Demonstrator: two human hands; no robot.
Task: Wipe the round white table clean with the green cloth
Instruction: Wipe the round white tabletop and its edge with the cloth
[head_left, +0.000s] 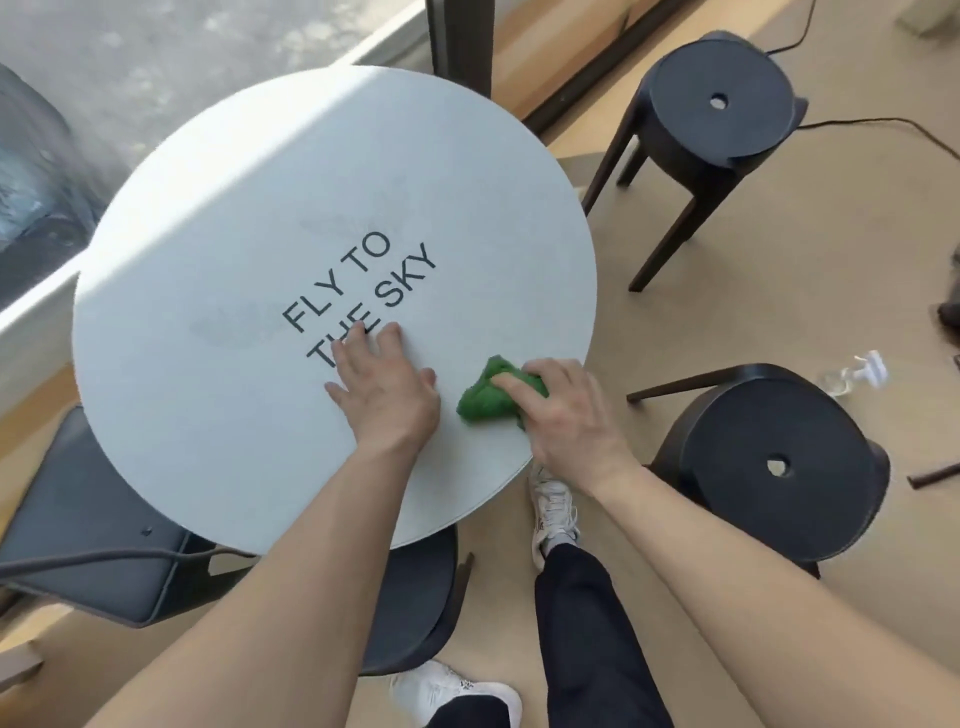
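Note:
The round white table (218, 415) fills the middle of the view, with "FLY TO THE SKY" printed in dark letters at its centre. A crumpled green cloth (485, 397) lies on the tabletop near the right edge. My right hand (566, 415) presses down on the cloth and grips it, covering its right part. My left hand (387, 384) lies flat on the table just left of the cloth, fingers spread, over the lower letters of the print. Faint smudges show on the surface left of the letters and above them.
Two black round stools stand to the right, one far (722, 98) and one near (769, 467). A dark cushioned chair (88, 525) sits under the table's left side, another seat (415, 597) below its near edge. A window runs along the left. My feet in white shoes stand on the tan floor.

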